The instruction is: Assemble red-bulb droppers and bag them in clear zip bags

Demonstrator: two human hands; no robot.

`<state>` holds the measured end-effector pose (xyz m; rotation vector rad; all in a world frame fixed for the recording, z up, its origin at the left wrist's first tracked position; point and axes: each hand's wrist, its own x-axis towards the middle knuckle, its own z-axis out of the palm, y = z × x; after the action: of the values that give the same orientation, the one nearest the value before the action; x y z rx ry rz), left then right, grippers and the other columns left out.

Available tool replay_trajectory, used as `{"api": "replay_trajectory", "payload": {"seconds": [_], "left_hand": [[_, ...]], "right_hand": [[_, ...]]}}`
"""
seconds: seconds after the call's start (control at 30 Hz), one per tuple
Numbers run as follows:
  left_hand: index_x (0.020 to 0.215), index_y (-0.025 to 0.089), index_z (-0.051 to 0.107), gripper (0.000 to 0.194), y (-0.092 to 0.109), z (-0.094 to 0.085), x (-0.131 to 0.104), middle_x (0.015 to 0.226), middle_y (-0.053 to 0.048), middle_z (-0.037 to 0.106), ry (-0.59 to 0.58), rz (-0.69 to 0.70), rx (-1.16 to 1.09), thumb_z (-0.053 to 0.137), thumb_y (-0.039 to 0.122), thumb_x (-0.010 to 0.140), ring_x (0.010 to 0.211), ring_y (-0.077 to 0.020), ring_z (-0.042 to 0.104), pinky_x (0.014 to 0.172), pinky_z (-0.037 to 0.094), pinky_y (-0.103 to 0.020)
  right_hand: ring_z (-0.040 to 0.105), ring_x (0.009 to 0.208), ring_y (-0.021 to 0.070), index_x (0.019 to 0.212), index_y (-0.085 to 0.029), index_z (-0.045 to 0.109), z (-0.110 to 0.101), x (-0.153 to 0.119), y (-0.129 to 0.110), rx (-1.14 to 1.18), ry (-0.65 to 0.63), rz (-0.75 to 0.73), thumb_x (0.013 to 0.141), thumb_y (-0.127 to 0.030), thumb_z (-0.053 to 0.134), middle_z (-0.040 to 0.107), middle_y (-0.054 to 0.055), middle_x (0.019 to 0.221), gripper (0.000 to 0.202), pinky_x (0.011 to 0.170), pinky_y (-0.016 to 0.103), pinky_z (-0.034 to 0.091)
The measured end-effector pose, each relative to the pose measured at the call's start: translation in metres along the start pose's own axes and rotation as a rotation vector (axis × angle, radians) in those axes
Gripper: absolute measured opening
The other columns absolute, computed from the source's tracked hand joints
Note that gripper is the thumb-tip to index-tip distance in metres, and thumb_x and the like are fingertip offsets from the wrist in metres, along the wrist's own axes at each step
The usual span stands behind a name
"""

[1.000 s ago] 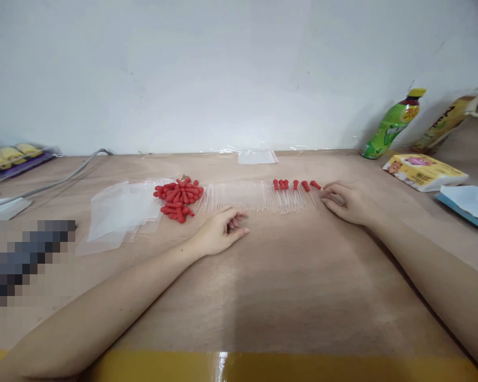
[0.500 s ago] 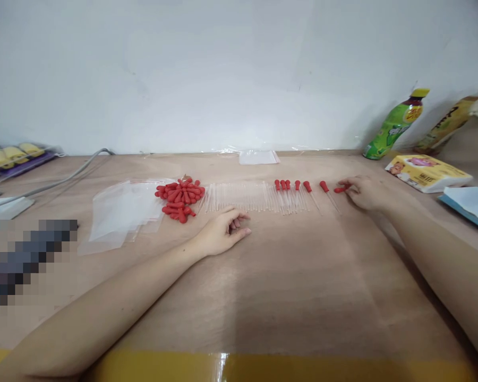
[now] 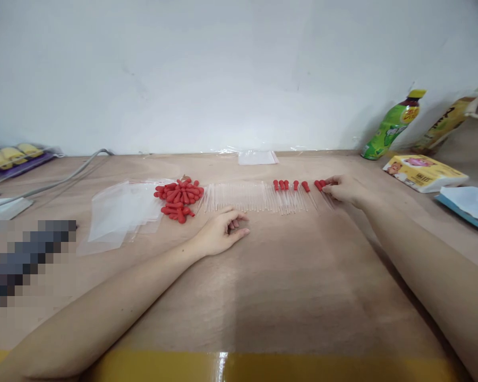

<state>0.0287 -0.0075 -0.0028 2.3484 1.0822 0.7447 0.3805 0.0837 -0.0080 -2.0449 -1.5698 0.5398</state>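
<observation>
My left hand [image 3: 223,232] rests on the table below a row of clear glass pipette tubes [image 3: 239,196]. Its fingers are loosely curled, the thumb stands apart, and nothing is in it. At the right end of the row, my right hand [image 3: 344,191] pinches a dropper [image 3: 323,183] by its red bulb, right beside another dropper [image 3: 318,185]. The fingers partly hide the held one. Several more droppers with red bulbs [image 3: 296,185] lie to the left of it. A pile of loose red rubber bulbs [image 3: 179,197] sits left of the tubes.
Clear plastic bags [image 3: 115,215] lie left of the bulbs, and a small white packet [image 3: 258,157] lies by the wall. At the right are a green bottle [image 3: 394,127], a yellow tissue pack [image 3: 424,172] and a blue packet [image 3: 466,209]. A grey cable [image 3: 79,170] crosses the left side.
My right hand has moved left, bringing the dropper from apart to close beside the last one in the row. The left hand stays where it was.
</observation>
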Motion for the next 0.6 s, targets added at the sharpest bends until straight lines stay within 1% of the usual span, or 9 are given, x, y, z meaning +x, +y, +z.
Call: {"api": "replay_trajectory", "payload": {"seconds": [0.1, 0.23, 0.37, 0.47, 0.6], "left_hand": [[0.098, 0.017, 0.059, 0.021, 0.0, 0.0, -0.001, 0.085, -0.003, 0.052, 0.0, 0.011, 0.005, 0.057, 0.024, 0.079, 0.07, -0.0113, 0.053, 0.063, 0.047, -0.025], [0.098, 0.017, 0.059, 0.021, -0.001, -0.001, -0.001, 0.084, -0.003, 0.053, -0.007, 0.009, 0.011, 0.057, 0.025, 0.079, 0.071, -0.0114, 0.053, 0.062, 0.046, -0.024], [0.098, 0.017, 0.06, 0.021, 0.0, -0.001, -0.001, 0.082, -0.003, 0.052, -0.007, 0.007, 0.019, 0.057, 0.026, 0.079, 0.07, -0.0117, 0.053, 0.061, 0.046, -0.024], [0.098, 0.017, 0.06, 0.021, -0.001, 0.0, 0.0, 0.082, -0.003, 0.053, -0.001, 0.018, 0.021, 0.056, 0.026, 0.08, 0.07, -0.0118, 0.053, 0.06, 0.046, -0.024], [0.098, 0.017, 0.059, 0.021, -0.003, 0.0, 0.0, 0.083, -0.003, 0.053, -0.001, 0.023, 0.02, 0.056, 0.028, 0.08, 0.071, -0.0119, 0.053, 0.061, 0.046, -0.025]], "right_hand": [[0.05, 0.051, 0.0126, 0.082, -0.015, 0.063, 0.003, -0.005, -0.014, 0.136, -0.094, 0.135, 0.073, -0.018, 0.056, 0.057, 0.003, 0.062, 0.012, 0.048, 0.024, 0.041], [0.047, 0.048, 0.0107, 0.078, -0.015, 0.062, 0.002, -0.012, -0.022, 0.2, -0.092, 0.132, 0.077, -0.018, 0.053, 0.054, 0.002, 0.06, 0.01, 0.045, 0.022, 0.04], [0.047, 0.049, 0.0101, 0.083, -0.015, 0.063, 0.004, -0.012, -0.018, 0.193, -0.048, 0.121, 0.078, -0.02, 0.051, 0.055, 0.003, 0.063, 0.014, 0.046, 0.021, 0.04], [0.048, 0.048, 0.0114, 0.088, -0.016, 0.063, 0.007, -0.007, -0.011, 0.135, -0.006, 0.112, 0.078, -0.025, 0.052, 0.054, 0.002, 0.058, 0.018, 0.044, 0.022, 0.039], [0.049, 0.049, 0.0135, 0.087, -0.015, 0.063, 0.007, -0.003, -0.006, 0.128, 0.004, 0.098, 0.077, -0.029, 0.051, 0.055, 0.004, 0.057, 0.021, 0.045, 0.024, 0.038]]}}
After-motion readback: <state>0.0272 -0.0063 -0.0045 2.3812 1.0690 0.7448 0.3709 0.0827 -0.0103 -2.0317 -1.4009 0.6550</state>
